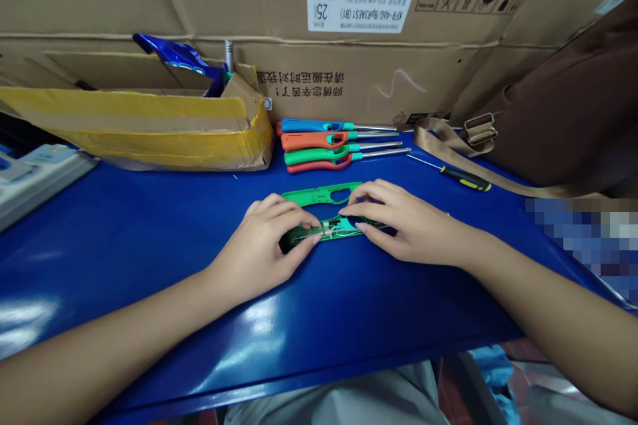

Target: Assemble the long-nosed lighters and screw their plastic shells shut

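On the blue table lies an opened green utility lighter [333, 229], its inner parts showing: a clear fuel tank, white fittings and a turquoise trigger piece [351, 222]. My left hand [266, 239] closes thumb and fingers around the tank end. At the trigger end, my right hand [411, 222] pinches around the turquoise piece, covering much of that side. Just behind lies the loose green half shell [304, 197] with its oval trigger opening; the fingers of my right hand overlap its right end.
Several assembled lighters [319, 141], in blue, orange, green and red, lie behind. A screwdriver [466, 178] is at right by a brown strap [433, 139] and bag [563, 99]. An open carton with yellow tape [199, 136] stands left; a large cardboard box [209, 0] backs the table.
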Motion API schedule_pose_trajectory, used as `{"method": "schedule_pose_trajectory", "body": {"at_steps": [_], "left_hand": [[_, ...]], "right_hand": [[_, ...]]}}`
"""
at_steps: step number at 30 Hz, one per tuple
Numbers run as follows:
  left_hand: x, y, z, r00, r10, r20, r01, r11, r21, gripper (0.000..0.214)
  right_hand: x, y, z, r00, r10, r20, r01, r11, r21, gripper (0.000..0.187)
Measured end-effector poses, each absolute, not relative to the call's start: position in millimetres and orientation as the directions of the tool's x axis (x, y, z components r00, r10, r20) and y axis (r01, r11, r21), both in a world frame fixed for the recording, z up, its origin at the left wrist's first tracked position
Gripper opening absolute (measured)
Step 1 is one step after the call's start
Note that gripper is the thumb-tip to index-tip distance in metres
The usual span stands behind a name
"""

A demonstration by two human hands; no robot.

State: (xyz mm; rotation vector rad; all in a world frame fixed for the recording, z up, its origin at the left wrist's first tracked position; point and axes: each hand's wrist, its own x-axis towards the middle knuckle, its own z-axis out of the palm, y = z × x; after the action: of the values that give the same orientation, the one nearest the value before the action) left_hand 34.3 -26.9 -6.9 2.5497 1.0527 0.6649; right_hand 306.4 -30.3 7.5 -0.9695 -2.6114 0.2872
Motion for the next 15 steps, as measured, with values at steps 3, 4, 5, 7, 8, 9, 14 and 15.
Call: {"method": "schedule_pose_trajectory", "body": {"at_steps": [3,4,5,7,8,9,14,15], "left_hand": [[33.1,-26.7,-5.3,0.638,0.705,0.31,0.584,-0.705,0.402,0.013],[32.6,-26.7,-5.1,0.644,0.698,0.313,0.581,-0.713,0.393,0.013],[32.3,-26.8,-4.9,0.649,0.692,0.315,0.579,-0.719,0.386,0.013],[32.0,-27.2,-4.6,0.655,0.685,0.318,0.576,-0.725,0.377,0.014],[32.0,-27.5,-4.5,0.654,0.685,0.321,0.575,-0.726,0.378,0.015],[32.0,-27.8,-4.3,0.651,0.686,0.325,0.574,-0.725,0.381,0.015],[31.7,-26.7,-4.1,0.627,0.699,0.343,0.571,-0.712,0.409,0.014],[31.6,-25.9,-4.3,0.625,0.7,0.344,0.567,-0.711,0.417,0.014]], "right_hand": [[307.1,-30.6,6.9,-0.714,0.661,0.231,0.596,0.747,-0.295,0.034],[307.4,-30.7,6.6,-0.718,0.661,0.219,0.599,0.746,-0.291,0.035],[307.5,-30.9,6.2,-0.721,0.661,0.207,0.601,0.746,-0.287,0.036],[307.4,-31.4,5.5,-0.727,0.661,0.183,0.605,0.744,-0.284,0.038],[307.2,-31.6,5.2,-0.73,0.661,0.176,0.605,0.744,-0.284,0.039],[306.9,-31.8,5.0,-0.731,0.66,0.174,0.604,0.744,-0.285,0.04],[305.9,-33.6,7.1,-0.759,0.629,0.17,0.577,0.77,-0.271,0.045],[305.8,-34.2,8.1,-0.77,0.618,0.162,0.569,0.778,-0.265,0.046]]}}
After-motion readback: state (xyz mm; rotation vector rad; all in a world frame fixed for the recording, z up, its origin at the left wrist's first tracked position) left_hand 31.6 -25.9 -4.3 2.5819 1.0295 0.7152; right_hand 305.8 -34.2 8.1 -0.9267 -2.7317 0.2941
